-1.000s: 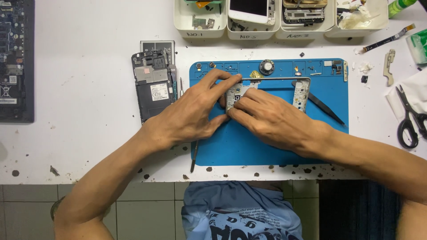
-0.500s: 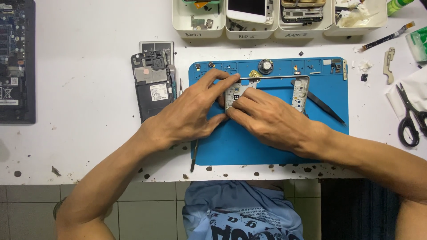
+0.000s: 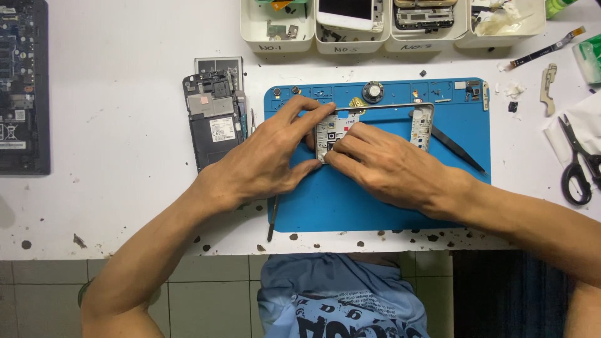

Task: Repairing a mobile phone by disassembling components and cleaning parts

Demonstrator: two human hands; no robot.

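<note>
Your left hand (image 3: 266, 156) and right hand (image 3: 388, 166) both pinched the white phone frame (image 3: 375, 122) on the blue mat (image 3: 350, 200); an opened phone (image 3: 213, 122) lay just left of the mat.

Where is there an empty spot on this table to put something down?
The widest bare patch is the white table between the dark circuit board and the opened phone. The lower blue mat, below both hands, is bare too. It is crowded along the bins at the top and by the scissors.
</note>
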